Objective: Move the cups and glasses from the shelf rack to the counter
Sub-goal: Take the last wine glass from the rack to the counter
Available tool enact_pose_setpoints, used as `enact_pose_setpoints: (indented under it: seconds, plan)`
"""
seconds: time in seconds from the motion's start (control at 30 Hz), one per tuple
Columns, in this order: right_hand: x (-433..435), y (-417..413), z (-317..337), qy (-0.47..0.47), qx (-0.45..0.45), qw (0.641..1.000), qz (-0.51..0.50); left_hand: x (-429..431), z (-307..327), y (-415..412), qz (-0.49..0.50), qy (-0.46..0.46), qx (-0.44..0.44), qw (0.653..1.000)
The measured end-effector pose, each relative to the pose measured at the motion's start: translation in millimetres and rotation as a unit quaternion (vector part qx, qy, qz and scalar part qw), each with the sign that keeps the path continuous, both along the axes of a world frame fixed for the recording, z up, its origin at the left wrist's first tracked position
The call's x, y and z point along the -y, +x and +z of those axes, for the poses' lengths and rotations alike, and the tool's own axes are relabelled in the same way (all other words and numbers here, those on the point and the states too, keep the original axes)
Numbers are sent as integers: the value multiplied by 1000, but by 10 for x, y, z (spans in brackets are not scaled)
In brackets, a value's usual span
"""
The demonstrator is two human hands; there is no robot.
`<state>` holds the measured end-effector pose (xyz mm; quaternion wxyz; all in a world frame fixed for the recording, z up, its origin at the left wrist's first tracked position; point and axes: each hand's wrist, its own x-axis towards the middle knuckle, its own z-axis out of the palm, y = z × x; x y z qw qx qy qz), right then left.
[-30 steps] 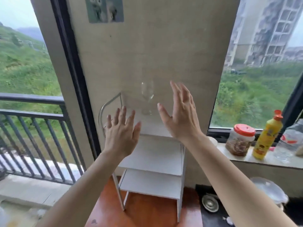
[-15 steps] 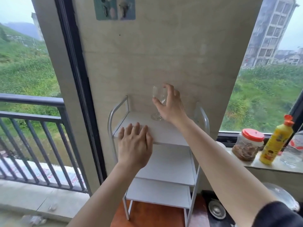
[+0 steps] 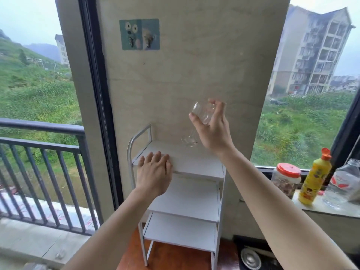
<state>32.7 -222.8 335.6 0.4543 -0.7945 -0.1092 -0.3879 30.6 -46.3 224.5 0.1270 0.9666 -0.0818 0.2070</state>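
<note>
the clear stemmed glass (image 3: 196, 123) is tilted, its bowl leaning toward 1 o'clock, its round foot at about 7 o'clock from the bowl and seemingly just above the back of the top shelf; whether the foot touches the shelf cannot be told. the right hand (image 3: 211, 129) holds the bowl, thumb on the near side and fingers curled round the far side. at 8 o'clock from the glass, the left hand (image 3: 154, 172) lies flat, palm down, on the front edge of the top shelf, fingers straight and close together, holding nothing. the white shelf rack (image 3: 183, 199) has three tiers, the lower two bare, and stands against a beige wall. toward 4 o'clock, on the window ledge (image 3: 321, 209), stand a red-lidded jar (image 3: 286, 180), a yellow bottle (image 3: 314, 182) and a clear glass bottle (image 3: 344, 184). two wall hooks (image 3: 139, 34) sit at 11 o'clock.
</note>
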Motion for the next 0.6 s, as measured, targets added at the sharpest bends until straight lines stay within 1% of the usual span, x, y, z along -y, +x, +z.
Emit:
enact_pose_setpoints:
  seconds: [0.07,0.13,0.17,0.2,0.27,0.4,0.5,0.6]
  plan:
    - [99,-186,92,21,10,1000,-2,77,155,-57,-11,-97,-25,995]
    - [189,-367,154,38,20,999,0,205,353,-161,-49,-225,-33,973]
    - [225,-453,170,48,26,998,5,280,440,-217,-77,-274,-27,958]
    - [260,-546,176,57,33,998,11,360,518,-287,-109,-303,-12,947]
    - [377,-745,142,65,54,996,16,534,630,-471,-175,-304,28,936]
    - [661,-1142,-76,89,69,994,1,881,541,-767,-286,-236,85,925]
    - [937,-1468,-292,109,64,990,-55,1237,292,-936,-344,-214,103,909]
    - [1293,-1871,-540,134,46,982,-125,1676,-8,-1119,-400,-222,98,884]
